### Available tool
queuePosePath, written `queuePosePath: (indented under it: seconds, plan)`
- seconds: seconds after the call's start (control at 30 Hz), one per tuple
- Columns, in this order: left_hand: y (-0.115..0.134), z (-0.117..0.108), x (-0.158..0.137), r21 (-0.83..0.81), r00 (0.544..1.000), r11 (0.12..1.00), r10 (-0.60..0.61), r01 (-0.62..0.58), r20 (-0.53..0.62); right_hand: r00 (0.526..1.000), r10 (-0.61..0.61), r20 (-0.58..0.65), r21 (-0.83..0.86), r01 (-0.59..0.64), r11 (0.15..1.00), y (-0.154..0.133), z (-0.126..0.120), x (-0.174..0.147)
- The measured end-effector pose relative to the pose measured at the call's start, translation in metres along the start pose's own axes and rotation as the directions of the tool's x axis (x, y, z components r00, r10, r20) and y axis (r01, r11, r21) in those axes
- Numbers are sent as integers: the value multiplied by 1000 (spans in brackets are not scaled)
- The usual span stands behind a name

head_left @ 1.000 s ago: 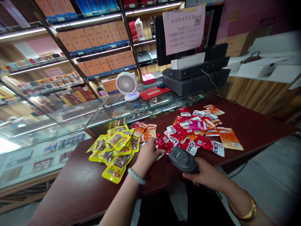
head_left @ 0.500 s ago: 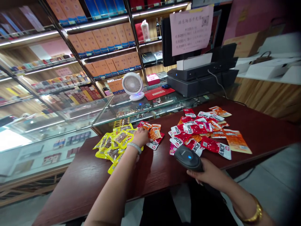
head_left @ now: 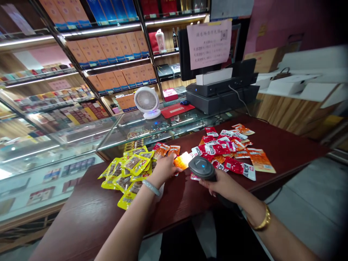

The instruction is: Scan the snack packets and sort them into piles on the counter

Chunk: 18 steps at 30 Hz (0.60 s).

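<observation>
My left hand [head_left: 164,169] pinches an orange snack packet [head_left: 182,160], which is lit up brightly in front of the scanner. In my right hand [head_left: 221,184] is a black handheld barcode scanner [head_left: 201,167], its head close to the packet and a blue light on its top. Left of my left hand lies a heap of yellow snack packets [head_left: 133,165] with clear windows. Beyond the scanner spreads a pile of red and white snack packets [head_left: 217,148] mixed with orange ones. A few red and orange packets [head_left: 160,148] lie just behind my left hand.
The packets rest on a dark red wooden table [head_left: 89,195]. Behind it stands a glass display counter [head_left: 114,132] with a white fan [head_left: 147,101], a red mat [head_left: 178,110] and a cash drawer [head_left: 217,99] under a monitor. Stocked shelves [head_left: 108,47] line the back.
My left hand has picked up an orange packet and moved it towards the scanner. The scanner is now nearer the packet, and bright light falls on it. The view has shifted slightly.
</observation>
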State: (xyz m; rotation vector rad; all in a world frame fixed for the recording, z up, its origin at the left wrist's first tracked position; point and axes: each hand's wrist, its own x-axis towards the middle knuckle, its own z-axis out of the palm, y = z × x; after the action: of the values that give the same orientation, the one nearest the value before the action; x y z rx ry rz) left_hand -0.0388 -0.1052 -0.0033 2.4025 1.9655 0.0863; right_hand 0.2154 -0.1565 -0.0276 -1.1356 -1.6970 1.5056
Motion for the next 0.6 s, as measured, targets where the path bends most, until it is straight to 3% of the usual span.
queuePosePath:
  seconds: [0.1, 0.23, 0.33, 0.4, 0.47, 0.53, 0.6]
  plan:
    - [2, 6, -1, -62, 999, 998, 31, -31, 12, 1000, -4, 16, 14, 3, 1000, -2, -3, 1]
    - [14, 18, 16, -258, 999, 965, -42, 43, 12, 1000, 26, -6, 32, -25, 999, 1, -8, -2]
    - [34, 24, 38, -578, 997, 816, -47, 0, -66, 999, 10, -50, 25, -9, 1000, 5, -11, -2]
    - [42, 21, 46, -646, 989, 758, -10, -86, -144, 998, 3, -70, 12, -2, 1000, 7, -13, -2]
    - [40, 14, 43, -503, 981, 862, -41, -60, -187, 997, 15, -70, 0, -15, 1000, 8, -14, -3]
    - [30, 7, 31, -216, 971, 971, -146, 104, -190, 998, 40, -49, -9, -40, 999, 9, -14, -5]
    - [17, 4, 15, 33, 960, 969, -236, 244, -151, 998, 63, -22, -20, -64, 998, 10, -14, -7]
